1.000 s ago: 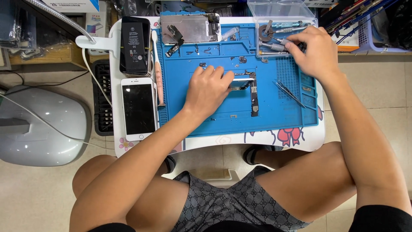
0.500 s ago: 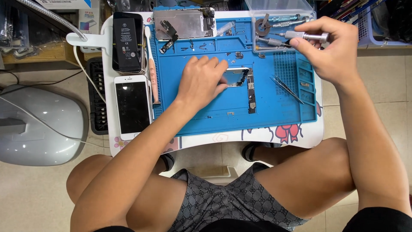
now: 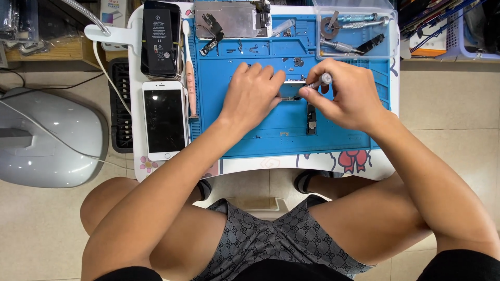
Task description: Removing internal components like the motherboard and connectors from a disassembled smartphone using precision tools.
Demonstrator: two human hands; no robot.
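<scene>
A white phone (image 3: 164,119) lies left of the blue mat (image 3: 250,140). The left hand (image 3: 252,96) presses flat, fingers spread, on a small circuit board (image 3: 295,88) mid-mat, while the right hand (image 3: 346,96) pinches a screwdriver (image 3: 319,81) onto it. A slipping tip could likely scratch the board or flick loose screws away.

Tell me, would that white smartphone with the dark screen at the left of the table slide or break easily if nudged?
The white smartphone lies flat, screen up, on the small white table, so a nudge would probably slide it, not tip it. Its glossy glass front looks slippery and likely fragile. It sits close to the table's left edge, so a push that way could perhaps drop it.
</scene>
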